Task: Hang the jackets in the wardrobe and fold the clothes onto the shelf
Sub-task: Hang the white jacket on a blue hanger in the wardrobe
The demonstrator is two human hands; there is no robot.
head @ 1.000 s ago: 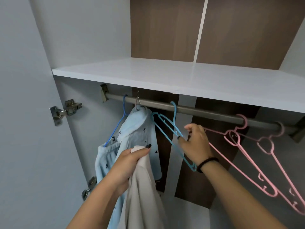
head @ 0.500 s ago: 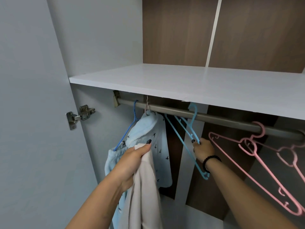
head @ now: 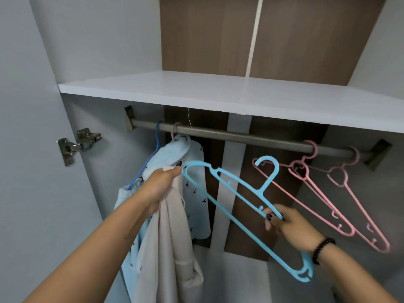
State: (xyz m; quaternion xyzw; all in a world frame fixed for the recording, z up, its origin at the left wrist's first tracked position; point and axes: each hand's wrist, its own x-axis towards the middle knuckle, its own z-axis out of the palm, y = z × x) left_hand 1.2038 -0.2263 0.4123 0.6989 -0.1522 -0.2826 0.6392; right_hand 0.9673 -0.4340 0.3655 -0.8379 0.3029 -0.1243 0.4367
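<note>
Blue hanger off rail, beige jacket in other hand.
L to R: door hinge [head: 79, 143]; light-blue printed garment [head: 175, 154] hung on rail [head: 251, 138] under white shelf [head: 218, 95]; left hand [head: 162, 186] clenched on beige jacket [head: 172, 237], which hangs down; right hand [head: 290, 224] pinching blue hanger [head: 244, 208], held tilted below rail w/ hook free; two pink hangers [head: 328, 193] on rail at right.
</note>
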